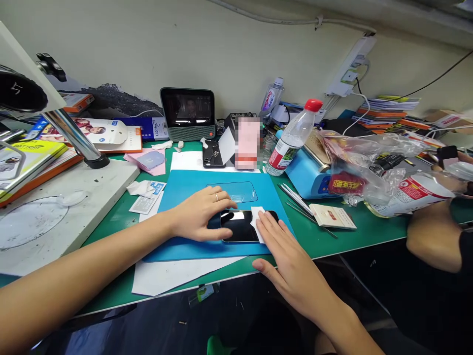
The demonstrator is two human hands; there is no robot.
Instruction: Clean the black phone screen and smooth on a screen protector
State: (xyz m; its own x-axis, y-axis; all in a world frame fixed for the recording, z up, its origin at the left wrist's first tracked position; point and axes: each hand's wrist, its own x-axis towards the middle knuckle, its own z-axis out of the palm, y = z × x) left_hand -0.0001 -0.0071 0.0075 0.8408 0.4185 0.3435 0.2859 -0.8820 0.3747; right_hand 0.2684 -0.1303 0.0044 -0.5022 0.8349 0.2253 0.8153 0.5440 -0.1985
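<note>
While my right hand [286, 254] lies flat-fingered over a white sheet [255, 216] on the phone [240, 230], atop the blue mat [177, 195], my left hand [195, 214] spreads wide around one end; uneven pressure could skid the phone.

A black, rectangular, glass-fronted phone [242, 228] lies on a blue rectangular mat [185, 249], on a green-topped table [369, 240]. The left hand [199, 213] is at the phone's left end; the right hand [288, 254] is on a white wipe [254, 213] across its right part. Behind the mat: a dark boxy screen device [190, 116] left, a clear plastic red-capped bottle [288, 148] right. Left of the mat, a flat white stand base [98, 207]; right, a flat white cardboard packet [332, 217].
</note>
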